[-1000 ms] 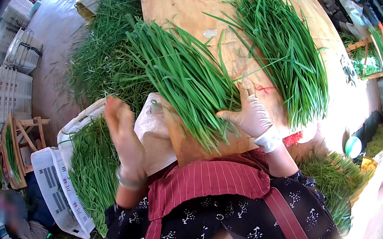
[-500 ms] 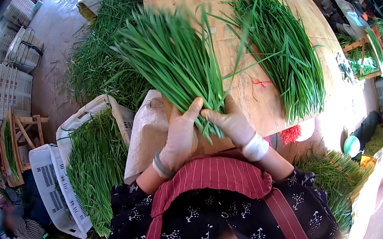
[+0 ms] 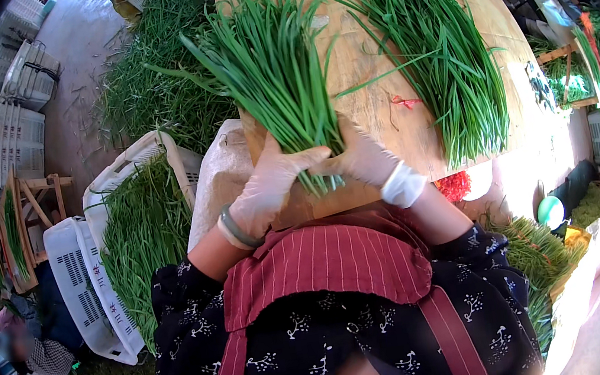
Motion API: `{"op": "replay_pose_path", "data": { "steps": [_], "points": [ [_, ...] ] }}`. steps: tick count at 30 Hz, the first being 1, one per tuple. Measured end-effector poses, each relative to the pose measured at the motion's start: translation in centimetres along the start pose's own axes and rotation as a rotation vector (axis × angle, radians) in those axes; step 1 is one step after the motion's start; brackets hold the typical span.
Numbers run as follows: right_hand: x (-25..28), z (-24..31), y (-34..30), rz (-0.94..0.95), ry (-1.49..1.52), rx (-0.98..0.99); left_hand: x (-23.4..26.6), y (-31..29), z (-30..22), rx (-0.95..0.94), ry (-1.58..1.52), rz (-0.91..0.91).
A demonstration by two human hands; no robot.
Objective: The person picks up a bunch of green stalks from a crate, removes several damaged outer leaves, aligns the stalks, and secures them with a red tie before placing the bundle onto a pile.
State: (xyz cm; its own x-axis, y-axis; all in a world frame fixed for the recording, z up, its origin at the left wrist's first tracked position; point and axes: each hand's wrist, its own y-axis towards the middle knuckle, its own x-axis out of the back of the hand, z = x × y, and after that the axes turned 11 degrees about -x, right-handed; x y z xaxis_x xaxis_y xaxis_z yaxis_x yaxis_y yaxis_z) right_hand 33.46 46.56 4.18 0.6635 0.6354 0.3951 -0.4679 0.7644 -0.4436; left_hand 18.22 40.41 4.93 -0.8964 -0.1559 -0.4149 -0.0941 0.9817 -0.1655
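Observation:
A thick bunch of garlic chives (image 3: 275, 78) stands between my gloved hands at the near edge of the wooden board (image 3: 376, 133), its leaves fanning out away from me. My left hand (image 3: 269, 184) wraps the lower stalks from the left, thumb across the front. From the right, my right hand (image 3: 367, 155) closes round the same stalks, its thumb meeting the left one. The pale stalk ends poke out below the thumbs. To the right lies a second pile of chives (image 3: 442, 65), with a few long leaves straying left across the board. A red tie (image 3: 406, 102) rests between the two.
Left of me, a white plastic crate (image 3: 126, 171) holds more chives, beside another white crate (image 3: 75, 275). Loose leaves (image 3: 159, 77) heap on the floor beyond. Red ties (image 3: 453, 187) hang by the board's near right edge. A person (image 3: 47, 353) is at the far left.
The bunch has steadied, and its leaves are gathered more upright. Both hands have moved slightly nearer each other round the stalks. My view has shifted a little.

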Motion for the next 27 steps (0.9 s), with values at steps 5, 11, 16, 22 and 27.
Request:
{"op": "replay_pose_path", "data": {
  "steps": [5,11,16,22,27],
  "points": [
    [-1.0,-0.3,0.0,0.084,0.498,0.020,1.2,-0.1,0.3,0.023,-0.160,-0.075],
    [1.1,-0.9,0.5,0.006,0.319,0.069,0.9,-0.3,-1.0,0.032,-0.483,0.029],
    [2.0,1.9,-1.9,-0.518,-0.246,0.417,0.6,-0.7,-1.3,-0.039,-0.459,0.010],
    [-2.3,3.3,-1.0,-0.402,-0.509,0.303,2.2,-0.1,0.8,0.011,-0.378,-0.116],
    [-1.0,1.9,-1.0,-0.098,0.354,0.099,1.3,0.2,0.0,0.089,-0.187,-0.161]
  ]
}}
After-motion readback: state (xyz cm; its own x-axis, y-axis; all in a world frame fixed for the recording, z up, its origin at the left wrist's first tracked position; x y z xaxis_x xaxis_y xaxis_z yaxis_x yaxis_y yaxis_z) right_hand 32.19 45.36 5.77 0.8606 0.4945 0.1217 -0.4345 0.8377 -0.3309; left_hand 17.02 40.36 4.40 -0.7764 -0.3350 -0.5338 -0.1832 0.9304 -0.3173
